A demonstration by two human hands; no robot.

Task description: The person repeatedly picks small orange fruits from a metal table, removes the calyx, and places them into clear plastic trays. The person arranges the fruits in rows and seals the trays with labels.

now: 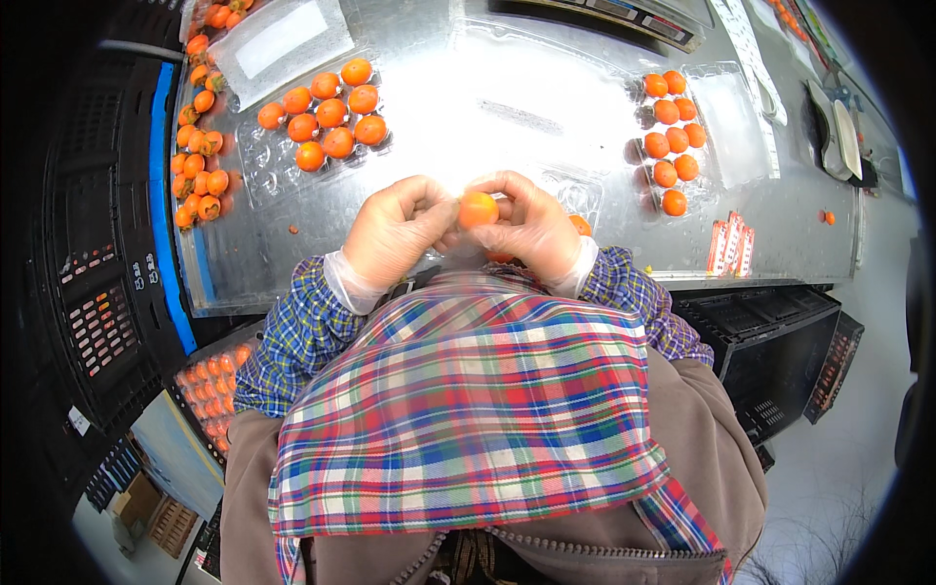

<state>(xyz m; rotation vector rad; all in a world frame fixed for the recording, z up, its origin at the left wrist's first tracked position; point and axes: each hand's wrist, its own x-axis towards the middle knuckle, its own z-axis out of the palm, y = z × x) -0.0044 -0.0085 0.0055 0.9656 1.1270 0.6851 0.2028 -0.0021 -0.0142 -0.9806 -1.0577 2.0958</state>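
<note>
Just beyond the apron, both hands meet around one orange persimmon (478,210), held over the near edge of the metal table. My right hand (530,227), in a thin clear glove, grips its right side with the fingers curled. The thumb and fingertips of my left hand (398,230), gloved the same way, pinch at its left side; what exactly they pinch there is hidden. Behind my right hand lies a clear plastic tray (578,191), with another persimmon (580,224) partly covered by the hand. A further orange fruit shows below my hands, mostly hidden.
Persimmons in rows (331,112) occupy a clear tray at left; loose ones with calyxes (196,164) line the table's left edge. More persimmons (665,112) stand at right, beyond red-and-white printed strips (731,245). A scale (621,14) sits at the back. Black crates (775,351) flank the table.
</note>
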